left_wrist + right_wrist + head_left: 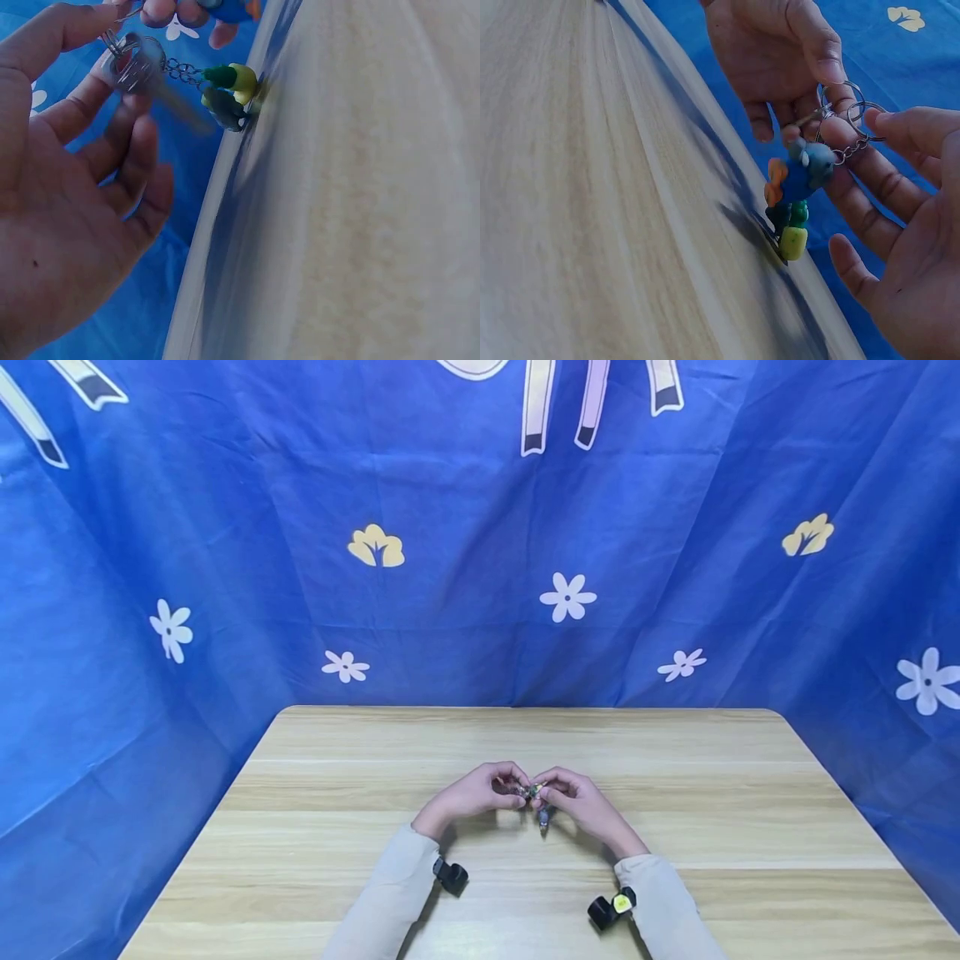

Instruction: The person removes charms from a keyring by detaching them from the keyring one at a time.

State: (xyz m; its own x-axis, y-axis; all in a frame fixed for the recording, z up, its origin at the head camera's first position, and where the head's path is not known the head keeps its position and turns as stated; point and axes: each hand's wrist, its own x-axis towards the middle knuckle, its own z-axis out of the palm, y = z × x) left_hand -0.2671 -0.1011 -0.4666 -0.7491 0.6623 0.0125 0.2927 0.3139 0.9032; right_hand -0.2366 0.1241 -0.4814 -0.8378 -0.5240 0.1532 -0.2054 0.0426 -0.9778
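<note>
Both hands meet over the middle of the wooden table. My left hand (474, 791) pinches a metal key ring (112, 46) between thumb and fingers. A silver key (136, 71) hangs from it, blurred in the left wrist view. My right hand (583, 802) pinches a second metal ring (865, 121), which overlaps the first in the right wrist view. A short chain joins this ring to a small blue figurine with orange feet (804, 171). Below the blue one dangles a green and yellow figurine (793, 238), also on a chain in the left wrist view.
The light wooden table (337, 860) runs out to both sides of the arms. Behind it hangs a blue curtain (450, 635) with white flowers. Each sleeve carries a black wrist camera, the left one (453, 877) and the right one (602, 912) close above the table.
</note>
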